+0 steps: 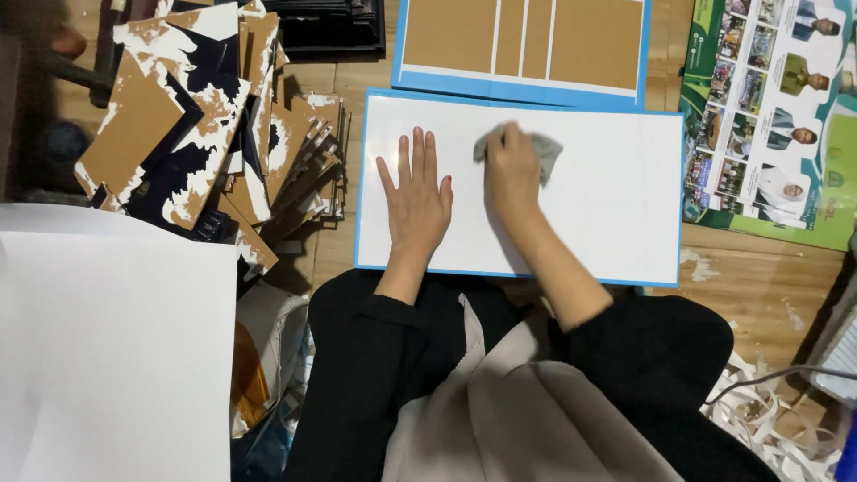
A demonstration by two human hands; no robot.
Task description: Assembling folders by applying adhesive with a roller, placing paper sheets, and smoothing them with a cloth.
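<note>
A white board with a blue border point(607, 187) lies flat on the wooden floor in front of me. My left hand point(416, 195) rests flat on its left part, fingers spread. My right hand point(512, 171) presses a grey cloth point(546, 152) onto the board near its upper middle. The cloth is bunched under my fingers and pokes out on both sides of the hand.
A second blue-edged piece with brown cardboard panels point(522, 40) lies just beyond the board. A heap of torn cardboard pieces point(205, 134) is at the left, large white sheets point(116, 348) at lower left, a printed poster point(777, 107) at right, paper strips point(768, 428) at lower right.
</note>
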